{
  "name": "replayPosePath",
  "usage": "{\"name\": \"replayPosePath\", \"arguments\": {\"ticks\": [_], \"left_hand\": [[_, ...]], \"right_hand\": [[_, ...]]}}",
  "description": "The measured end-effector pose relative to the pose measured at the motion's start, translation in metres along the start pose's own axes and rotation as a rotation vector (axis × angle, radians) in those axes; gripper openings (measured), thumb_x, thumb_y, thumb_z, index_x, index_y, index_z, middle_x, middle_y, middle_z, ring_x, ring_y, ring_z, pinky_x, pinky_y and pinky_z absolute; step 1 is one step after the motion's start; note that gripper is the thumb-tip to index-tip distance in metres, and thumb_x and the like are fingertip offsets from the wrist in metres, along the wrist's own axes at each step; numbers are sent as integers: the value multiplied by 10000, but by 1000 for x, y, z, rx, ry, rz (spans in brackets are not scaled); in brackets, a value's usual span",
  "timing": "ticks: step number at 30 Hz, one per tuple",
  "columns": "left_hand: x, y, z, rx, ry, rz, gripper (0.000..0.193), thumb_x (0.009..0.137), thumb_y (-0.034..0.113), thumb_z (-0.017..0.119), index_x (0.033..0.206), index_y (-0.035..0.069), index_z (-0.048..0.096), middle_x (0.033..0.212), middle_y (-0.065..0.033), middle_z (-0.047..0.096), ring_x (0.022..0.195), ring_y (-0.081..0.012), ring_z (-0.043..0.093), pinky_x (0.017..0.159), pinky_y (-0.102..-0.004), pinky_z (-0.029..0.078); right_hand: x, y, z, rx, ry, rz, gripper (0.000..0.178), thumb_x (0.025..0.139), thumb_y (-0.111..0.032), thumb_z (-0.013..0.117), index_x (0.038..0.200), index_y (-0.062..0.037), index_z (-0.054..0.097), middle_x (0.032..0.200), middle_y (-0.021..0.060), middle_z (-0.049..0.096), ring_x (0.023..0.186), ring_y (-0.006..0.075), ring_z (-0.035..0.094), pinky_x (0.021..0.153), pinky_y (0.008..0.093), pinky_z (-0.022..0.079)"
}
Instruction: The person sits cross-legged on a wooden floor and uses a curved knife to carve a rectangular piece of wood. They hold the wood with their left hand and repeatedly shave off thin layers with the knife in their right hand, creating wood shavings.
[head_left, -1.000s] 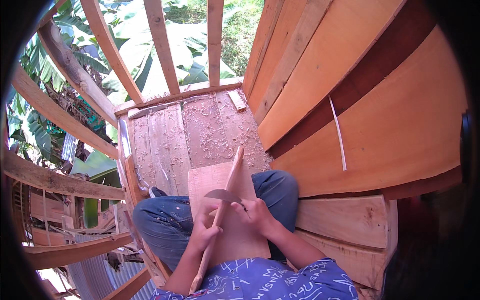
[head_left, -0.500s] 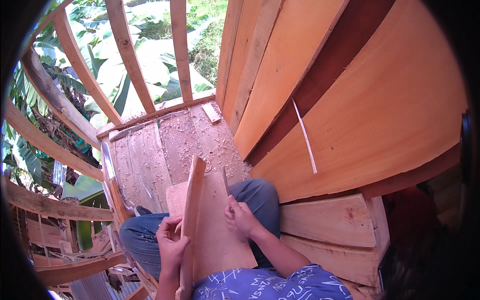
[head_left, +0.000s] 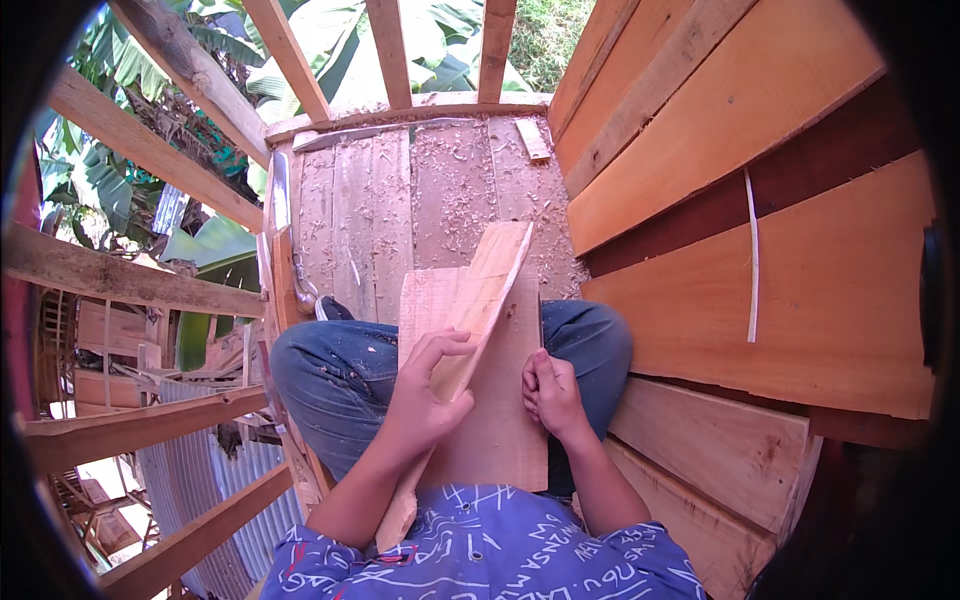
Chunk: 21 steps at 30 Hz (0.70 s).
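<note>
A long, narrow wooden strip (head_left: 492, 268) slants across a wide flat board (head_left: 505, 430) on my lap. My left hand (head_left: 420, 395) grips the strip about its middle, thumb on one side and fingers on the other. The strip's near end rests against my shirt, while its far end points away and to the right. At the board's right edge, my right hand (head_left: 555, 392) is closed in a fist round a knife (head_left: 541, 318). Only a thin, dark sliver of its blade shows, nearly edge-on; the handle is hidden in the fist. The blade is apart from the strip.
Wood shavings and a small wooden block (head_left: 533, 140) lie on the plank floor (head_left: 385, 220) ahead. Wooden railing bars (head_left: 150, 285) run along the left, with leaves outside. Orange-brown planks (head_left: 700, 150) line the right side, a pale thin strip (head_left: 752, 260) against them.
The view has turned left. The wooden strip has tipped from standing on edge to lying flatter, its far end now leaning right. My right hand stays closed beside the board.
</note>
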<state>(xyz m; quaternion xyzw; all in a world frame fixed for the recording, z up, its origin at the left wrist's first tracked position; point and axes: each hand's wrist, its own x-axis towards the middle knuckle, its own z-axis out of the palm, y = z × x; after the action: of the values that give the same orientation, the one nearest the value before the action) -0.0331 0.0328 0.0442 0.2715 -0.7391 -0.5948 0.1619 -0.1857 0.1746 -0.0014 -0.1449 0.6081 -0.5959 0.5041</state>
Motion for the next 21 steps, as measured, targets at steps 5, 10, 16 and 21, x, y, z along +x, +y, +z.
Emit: {"name": "replayPosePath", "arguments": {"ticks": [5,10,16,21], "left_hand": [[-15,-10,-19,173,-281,-42,832,664,159,710,1450,101,444,1551,-237,274,1470,-393,226,1184,-485,203],[-24,-17,-16,384,-349,-70,1033,630,329,777,1531,130,313,1602,-253,154,1505,-407,78,1205,-515,74],[-32,-21,-24,366,-408,-33,1118,588,336,741,1547,53,240,1604,-271,137,1509,-408,64,1202,-529,35],[-46,-25,-30,411,-439,-46,1184,558,323,724,1547,-3,161,1601,-270,139,1510,-393,63,1212,-517,24]], "right_hand": [[-10,8,-12,-173,0,-58,561,1032,-467,462,651,-56,446,529,1,422,433,83,407,410,264,320],[-21,-10,-7,-679,86,-110,577,992,-428,552,681,58,564,557,187,542,500,248,567,513,413,435],[-51,-29,7,-1008,127,6,554,939,-463,605,733,49,650,674,263,622,675,444,640,590,467,505],[-44,-49,16,-1266,154,-26,544,936,-466,606,726,32,662,662,246,628,620,424,639,556,471,512]]}}
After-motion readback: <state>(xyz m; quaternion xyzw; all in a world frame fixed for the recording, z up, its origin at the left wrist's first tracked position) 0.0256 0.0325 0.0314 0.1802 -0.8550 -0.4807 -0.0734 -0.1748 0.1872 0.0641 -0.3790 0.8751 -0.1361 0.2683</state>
